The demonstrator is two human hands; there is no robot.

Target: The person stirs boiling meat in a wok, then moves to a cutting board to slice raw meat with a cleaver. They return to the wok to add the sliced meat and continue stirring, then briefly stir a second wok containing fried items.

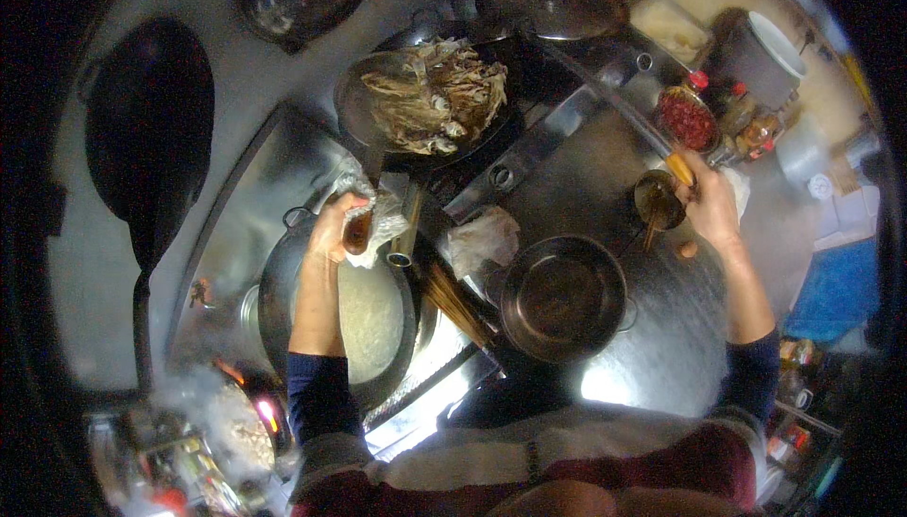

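Observation:
My left hand [334, 228] grips the brown handle [358, 233] of a frying pan [351, 102], with a crumpled white cloth [386, 223] around the grip. Browned, ragged-edged food [439, 102] fills much of the pan, which is over the stove. In my right hand [712, 205] is a long metal utensil [616, 106] by its orange-yellow handle [680, 168]. Its shaft runs toward the far side of the pan; I cannot make out its head. Close to my right hand sits a small dark bowl [659, 194] with thin sticks in it.
A large pot [269, 304] with pale contents is below my left forearm. An empty-looking round pan [563, 297], a bamboo brush [453, 294] and a cloth [485, 240] lie centrally. Red chopped food [686, 120] stands right. A steaming pan [244, 425] with flame beside it is lower left.

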